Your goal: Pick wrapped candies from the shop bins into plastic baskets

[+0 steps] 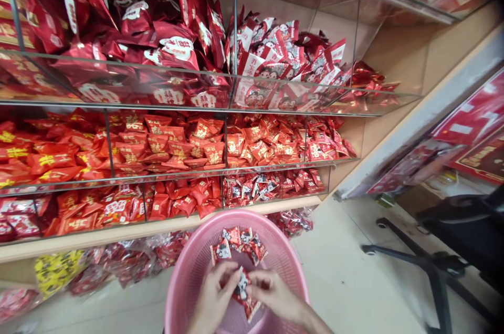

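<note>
Over a round pink plastic basket (176,292), both of my hands hold one small red packet (248,302) with a black and white figure printed on it. My left hand (216,289) pinches its left edge between thumb and fingers. The right edge is gripped by my right hand (271,292). Several similar red packets (232,237) lie inside the basket beyond my fingers, against its far side. Part of the basket's bottom is hidden by my hands and the held packet.
Glass-divided shelves (275,202) full of red packets stand just behind the basket. Bagged packets (129,258) lie beneath the lowest shelf. A black wheeled chair (437,271) is at the right, on the tiled floor (342,271).
</note>
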Demonstrator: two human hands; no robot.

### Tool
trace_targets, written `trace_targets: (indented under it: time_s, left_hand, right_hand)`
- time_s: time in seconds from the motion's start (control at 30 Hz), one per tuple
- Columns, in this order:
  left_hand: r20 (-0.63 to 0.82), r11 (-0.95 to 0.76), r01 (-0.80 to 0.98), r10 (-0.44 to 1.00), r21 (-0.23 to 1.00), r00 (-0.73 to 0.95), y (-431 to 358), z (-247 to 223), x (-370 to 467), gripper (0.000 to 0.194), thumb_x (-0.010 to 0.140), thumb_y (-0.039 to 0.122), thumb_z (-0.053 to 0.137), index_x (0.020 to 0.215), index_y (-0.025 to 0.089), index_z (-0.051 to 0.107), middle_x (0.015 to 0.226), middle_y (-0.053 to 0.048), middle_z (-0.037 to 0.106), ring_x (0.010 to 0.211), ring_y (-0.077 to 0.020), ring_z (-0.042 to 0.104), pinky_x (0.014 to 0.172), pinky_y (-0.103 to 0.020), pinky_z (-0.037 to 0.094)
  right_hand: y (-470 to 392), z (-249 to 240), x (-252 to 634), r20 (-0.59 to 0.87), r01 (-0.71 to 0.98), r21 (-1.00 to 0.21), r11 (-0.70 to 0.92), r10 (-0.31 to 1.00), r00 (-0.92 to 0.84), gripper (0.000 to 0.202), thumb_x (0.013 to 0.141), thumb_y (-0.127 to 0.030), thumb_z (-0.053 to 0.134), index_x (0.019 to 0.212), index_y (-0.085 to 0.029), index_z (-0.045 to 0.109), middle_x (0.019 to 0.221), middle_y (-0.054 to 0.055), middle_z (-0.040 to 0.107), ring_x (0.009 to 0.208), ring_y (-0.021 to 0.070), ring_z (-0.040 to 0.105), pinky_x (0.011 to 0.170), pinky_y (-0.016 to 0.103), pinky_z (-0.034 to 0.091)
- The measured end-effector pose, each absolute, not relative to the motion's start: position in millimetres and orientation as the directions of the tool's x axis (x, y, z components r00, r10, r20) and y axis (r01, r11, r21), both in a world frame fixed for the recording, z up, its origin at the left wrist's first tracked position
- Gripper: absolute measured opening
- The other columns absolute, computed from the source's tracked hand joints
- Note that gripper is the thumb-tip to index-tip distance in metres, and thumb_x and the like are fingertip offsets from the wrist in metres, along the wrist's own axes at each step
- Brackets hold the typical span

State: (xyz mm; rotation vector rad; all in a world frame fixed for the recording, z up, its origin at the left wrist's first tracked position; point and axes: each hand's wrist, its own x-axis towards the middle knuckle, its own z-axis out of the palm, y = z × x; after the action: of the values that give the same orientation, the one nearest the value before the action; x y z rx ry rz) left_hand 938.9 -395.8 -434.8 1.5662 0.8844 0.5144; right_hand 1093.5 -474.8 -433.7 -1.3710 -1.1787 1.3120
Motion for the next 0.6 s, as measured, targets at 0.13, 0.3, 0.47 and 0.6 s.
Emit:
trace_targets:
  time_s: [0.13,0.3,0.47,0.6]
  left_hand:
    - [-0.232,0.077,0.256,0.716,0.964,0.659,-405.4,-450.6,935.8,0.034,0.076,0.046,0.050,0.060,0.015,0.053,0.057,0.001,0.054,0.055,-0.0092,0.047,0.054,-0.019,0.039]
    - [-0.280,0.166,0.242,0.765,0.956,0.580,-406.1,-457.2,940.9,0.037,0.074,0.051,0.049,0.061,0.016,0.049,0.049,0.006,0.041,0.045,-0.0062,0.037,0.044,-0.017,0.031]
    - [-0.273,0.187,0.211,0.808,0.959,0.521,-386.4,-467.9,967.2,0.032,0.076,0.048,0.046,0.067,0.017,0.049,0.045,0.008,0.037,0.038,-0.0065,0.036,0.038,-0.017,0.029]
    - [-0.158,0.048,0.238,0.867,0.970,0.472,-355.5,-485.8,994.3,0.027,0.076,0.039,0.045,0.062,0.016,0.049,0.048,0.007,0.039,0.040,-0.0063,0.038,0.041,-0.017,0.031]
  right_hand:
    - [-486.4,-441.3,1091.1,-0.227,0.000,-0.974,-0.227,0.974,-0.003,0.026,0.077,-0.040,0.055,0.086,-0.019,0.066,0.071,0.000,0.062,0.062,0.0108,0.051,0.060,0.022,0.040]
    - [-482.5,-451.8,1095.4,-0.193,-0.016,-0.981,-0.193,0.972,0.135,0.027,0.075,-0.042,0.057,0.084,-0.019,0.067,0.074,0.001,0.062,0.068,0.0137,0.055,0.064,0.025,0.044]
    - [-464.0,-468.0,1098.0,-0.316,-0.225,-0.940,-0.255,0.899,0.301,0.046,0.070,-0.048,0.061,0.106,-0.022,0.052,0.072,-0.001,0.056,0.054,0.0117,0.056,0.049,0.025,0.048]
    - [-442.3,-484.9,1107.8,-0.227,-0.163,-0.972,-0.169,0.854,0.468,0.049,0.070,-0.048,0.059,0.106,-0.018,0.045,0.076,0.001,0.057,0.048,0.0108,0.054,0.046,0.027,0.049]
